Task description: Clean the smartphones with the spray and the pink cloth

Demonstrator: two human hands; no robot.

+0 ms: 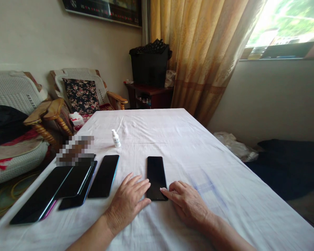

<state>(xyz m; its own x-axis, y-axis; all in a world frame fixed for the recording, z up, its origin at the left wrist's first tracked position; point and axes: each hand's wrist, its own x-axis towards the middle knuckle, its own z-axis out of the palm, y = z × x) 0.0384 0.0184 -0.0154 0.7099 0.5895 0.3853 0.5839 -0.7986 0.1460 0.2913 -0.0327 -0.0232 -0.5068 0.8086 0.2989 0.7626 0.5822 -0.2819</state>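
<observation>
A black phone (156,176) lies screen up on the white tablecloth (178,139), near the front middle. My left hand (128,202) rests flat beside it, fingers spread, fingertips at the phone's lower left edge. My right hand (185,202) lies on the cloth to the phone's right; its index finger touches the phone's lower right corner, and the other fingers are loosely curled. Neither hand holds anything.
Several more dark phones (68,188) lie side by side and overlapping at the table's left front. A small white spray bottle (116,138) stands behind them. Wooden armchairs (78,94) stand left of the table; a curtain (199,59) and window are at the back right.
</observation>
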